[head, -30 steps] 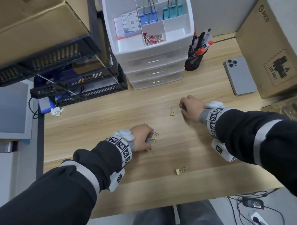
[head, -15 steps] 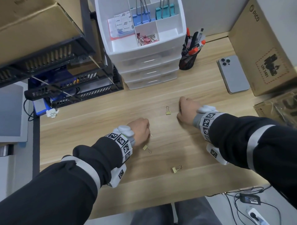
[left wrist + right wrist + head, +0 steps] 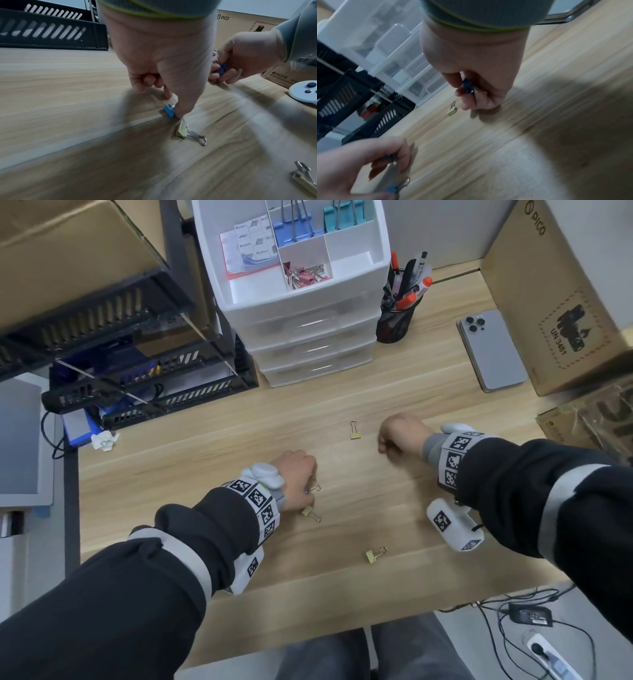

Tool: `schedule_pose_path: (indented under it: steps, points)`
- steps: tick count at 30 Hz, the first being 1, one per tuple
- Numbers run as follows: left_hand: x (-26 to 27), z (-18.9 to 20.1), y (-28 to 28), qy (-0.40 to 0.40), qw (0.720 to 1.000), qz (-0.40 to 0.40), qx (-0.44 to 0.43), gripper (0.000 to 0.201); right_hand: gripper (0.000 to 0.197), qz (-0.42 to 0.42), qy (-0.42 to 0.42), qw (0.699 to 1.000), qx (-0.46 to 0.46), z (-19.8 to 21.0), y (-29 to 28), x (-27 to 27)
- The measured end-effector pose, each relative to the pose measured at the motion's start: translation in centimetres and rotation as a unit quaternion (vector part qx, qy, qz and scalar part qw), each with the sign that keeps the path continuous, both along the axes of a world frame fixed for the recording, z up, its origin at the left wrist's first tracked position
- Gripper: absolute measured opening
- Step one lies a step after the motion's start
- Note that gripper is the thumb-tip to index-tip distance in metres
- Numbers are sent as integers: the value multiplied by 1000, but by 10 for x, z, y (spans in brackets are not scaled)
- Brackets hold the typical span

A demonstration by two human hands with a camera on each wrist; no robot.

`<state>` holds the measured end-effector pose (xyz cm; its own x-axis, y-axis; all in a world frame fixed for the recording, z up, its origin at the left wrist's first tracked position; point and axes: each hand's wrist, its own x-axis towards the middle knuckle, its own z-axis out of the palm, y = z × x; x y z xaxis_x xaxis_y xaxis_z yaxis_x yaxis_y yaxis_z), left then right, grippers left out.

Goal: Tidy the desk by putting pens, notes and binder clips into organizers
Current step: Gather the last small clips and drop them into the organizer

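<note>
Drawer unit (image 3: 308, 337) behind clips (image 3: 355, 431), pen cup (image 3: 394, 326) right of it, phone (image 3: 493, 354) further right

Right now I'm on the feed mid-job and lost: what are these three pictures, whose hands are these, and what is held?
No machine here: a person works bare-handed, with a camera on the head and one on each wrist. The head view looks down at a wooden desk. The left hand pinches a small blue binder clip against the wood. The right hand grips another blue clip. Three gold clips lie loose: one by the left hand, one between the hands, one near the front edge. Behind stand a white drawer organizer and a pen cup.
</note>
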<state>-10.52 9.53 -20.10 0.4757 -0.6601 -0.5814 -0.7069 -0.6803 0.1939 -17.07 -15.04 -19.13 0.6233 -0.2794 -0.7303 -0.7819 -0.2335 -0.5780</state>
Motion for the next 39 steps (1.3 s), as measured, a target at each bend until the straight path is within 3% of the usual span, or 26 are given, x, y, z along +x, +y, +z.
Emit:
schedule_pose_path:
  steps: [2,6,11,17,31,36,39]
  points:
    - [1,1,1,-9,1000,-3,-3,24,30,-34,-4,997,65,1,4,-1]
    - [-2,0,1,-10,1000,2,-8,13,38,-54,-33,995,82,-9,6,-1]
    - [1,-6,7,-20,999,21,-15,18,29,-19,-64,998,-12,-16,12,4]
    - [-3,-9,16,-46,997,30,-48,18,16,-36,-82,993,-79,-16,20,12]
    - [6,-14,15,-18,999,42,9,23,11,-2,-70,993,-90,-8,34,13]
    - [3,-4,10,-1,990,133,-54,20,10,-12,-70,995,-67,1,39,13]
    - [8,7,6,95,956,258,-100,19,9,-54,-37,997,36,11,46,18]
